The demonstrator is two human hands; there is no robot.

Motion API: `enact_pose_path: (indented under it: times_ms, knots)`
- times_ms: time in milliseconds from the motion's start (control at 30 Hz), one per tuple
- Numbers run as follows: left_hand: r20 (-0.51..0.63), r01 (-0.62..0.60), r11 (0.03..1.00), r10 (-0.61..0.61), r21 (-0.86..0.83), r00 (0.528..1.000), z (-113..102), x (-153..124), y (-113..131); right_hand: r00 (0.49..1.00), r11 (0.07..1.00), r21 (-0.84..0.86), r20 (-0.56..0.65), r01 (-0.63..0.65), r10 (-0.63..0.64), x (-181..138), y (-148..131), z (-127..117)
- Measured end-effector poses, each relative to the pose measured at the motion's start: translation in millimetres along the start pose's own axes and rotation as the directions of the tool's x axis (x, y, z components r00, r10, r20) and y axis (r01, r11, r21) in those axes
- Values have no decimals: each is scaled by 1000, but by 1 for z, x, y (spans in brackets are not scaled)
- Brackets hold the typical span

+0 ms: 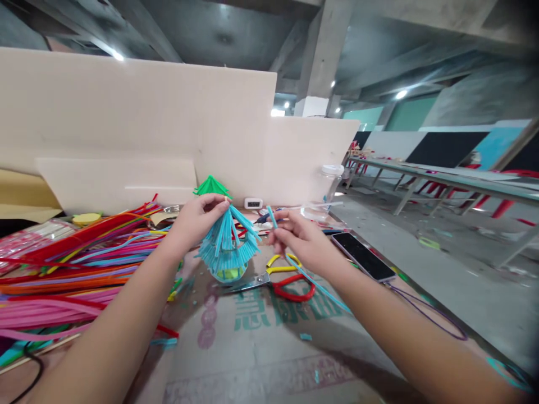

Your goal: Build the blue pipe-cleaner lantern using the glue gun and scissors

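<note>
My left hand (pixel 208 216) pinches the top of a tiered, cone-like blue craft model (pixel 229 252) made of short fuzzy strips, which looks like pipe cleaners. The model stands upright, with yellow-green showing near its base. In my closed right hand (pixel 297 235), a long light-blue pipe cleaner (pixel 318 285) runs between the fingers, one end pointing up and the rest trailing down toward the wrist. Scissors (pixel 290 286) with a yellow and a red handle lie just below the right hand, blades toward the model. Behind the left hand rises a green pointed roof-like piece (pixel 211 185).
Bundles of colourful pipe cleaners (pixel 80 280) cover the left side. A phone (pixel 364 256) lies at the right edge, near a clear jar (pixel 327 188). A small white digital display (pixel 253 203) stands before the pale partition boards (pixel 138 118). Blue scraps (pixel 305 336) dot the cardboard.
</note>
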State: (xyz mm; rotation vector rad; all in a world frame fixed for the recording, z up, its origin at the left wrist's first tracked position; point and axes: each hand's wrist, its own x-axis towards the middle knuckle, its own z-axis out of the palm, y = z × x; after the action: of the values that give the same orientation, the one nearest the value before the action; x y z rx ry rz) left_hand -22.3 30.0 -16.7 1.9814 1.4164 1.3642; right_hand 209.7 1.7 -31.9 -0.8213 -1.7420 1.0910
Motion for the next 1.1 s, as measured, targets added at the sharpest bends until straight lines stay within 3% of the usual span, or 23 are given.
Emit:
enact_pose_path:
  times_ms: [100, 233, 367, 600, 867, 1100]
  knots:
    - [14, -20, 999, 21, -35, 1000, 0, 3, -5, 997, 994, 102, 65, -43, 37, 7, -11, 31]
    - [26, -40, 998, 41, -39, 999, 1, 5, -12, 992, 993, 50, 76, -108, 104, 9, 6, 48]
    - [38, -51, 997, 53, -52, 998, 1, 3, -8, 988, 987, -74, 52, -141, 145, 1, 31, 51]
    - [49, -64, 998, 64, -3, 997, 2, 0, -2, 1000, 953, -303, 23, 1, 6, -5, 42, 57]
    - [58, -77, 997, 76, 15, 995, -1, -1, 1, 999, 938, -343, -20, -42, 37, -4, 43, 64]
    - [74, -86, 996, 84, 32, 994, -2, -2, 3, 998, 959, -276, -32, -61, 54, -3, 46, 66]
